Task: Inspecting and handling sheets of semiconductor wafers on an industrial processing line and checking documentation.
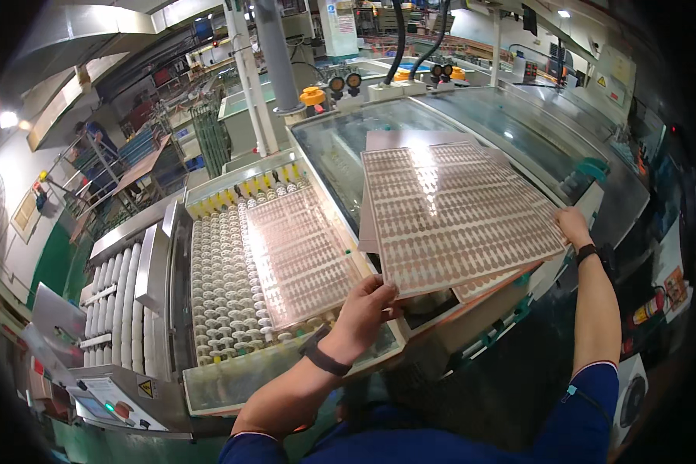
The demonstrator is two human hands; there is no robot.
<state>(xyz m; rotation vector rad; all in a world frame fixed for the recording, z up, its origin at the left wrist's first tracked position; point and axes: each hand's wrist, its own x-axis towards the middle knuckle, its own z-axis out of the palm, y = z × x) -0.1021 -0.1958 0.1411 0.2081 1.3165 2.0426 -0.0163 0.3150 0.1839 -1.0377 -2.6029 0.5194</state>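
Observation:
A large circuit board panel [460,213] with rows of copper-coloured shapes is held tilted between my two hands. My left hand [367,313] pinches its near left corner, thumb on top. At the near right corner, my right hand [573,226] has its fingers closed on the edge. Beneath the held panel, the edges of other panels [486,288] show, lying on the machine's glass cover; most of their surface is hidden. To the left, a similar panel [300,255] lies flat on the roller conveyor [223,290], apart from my hands.
At the left stands a machine section with long white rollers [116,301] and a control panel [108,406]. Glass covers [487,116] extend behind the panels. A grey pipe [277,62] rises beyond the conveyor. Another person [97,135] is at the far left, and a fire extinguisher [648,309] is at the right.

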